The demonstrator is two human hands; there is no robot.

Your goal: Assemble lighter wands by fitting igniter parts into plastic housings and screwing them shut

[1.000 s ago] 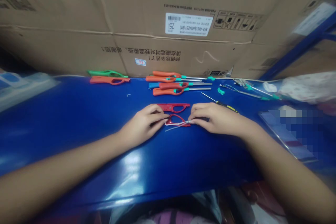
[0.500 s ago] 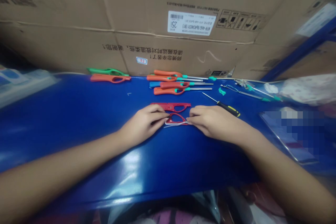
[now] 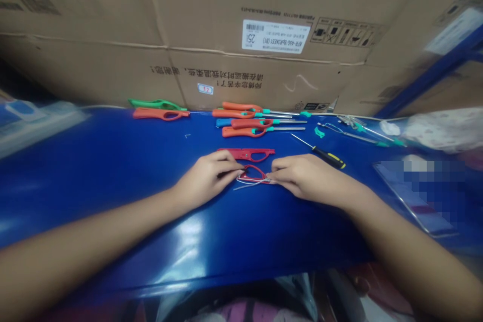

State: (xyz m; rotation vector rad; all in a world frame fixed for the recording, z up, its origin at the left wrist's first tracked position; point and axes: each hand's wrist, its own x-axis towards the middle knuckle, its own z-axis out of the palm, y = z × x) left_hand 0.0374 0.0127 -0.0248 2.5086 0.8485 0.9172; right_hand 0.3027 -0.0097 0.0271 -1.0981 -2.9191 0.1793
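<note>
My left hand (image 3: 215,173) is closed in a pinch on the handle end of a red lighter casing half (image 3: 257,168), much of which its fingers cover. At the casing's other end, the fingertips of my right hand (image 3: 298,173) are pinched together on its narrow tip and thin wires. The pale wires (image 3: 251,184) run across the casing, and one loose end sticks out to the lower left. Just behind lies a second red casing half (image 3: 249,154), flat on the blue table (image 3: 226,236), touched by neither hand.
Several orange and blue long-nosed lighters (image 3: 245,122) lie at the back, with green and orange casings (image 3: 160,113) to their left. A black-and-yellow screwdriver (image 3: 328,157), metal rods (image 3: 354,133) and a phone-like slab (image 3: 411,201) are at the right. A cardboard box (image 3: 204,20) stands behind.
The loose wire end has dipped slightly lower and farther from the casing. Both hands keep their pinches in nearly the same place; the view has shifted a little.
</note>
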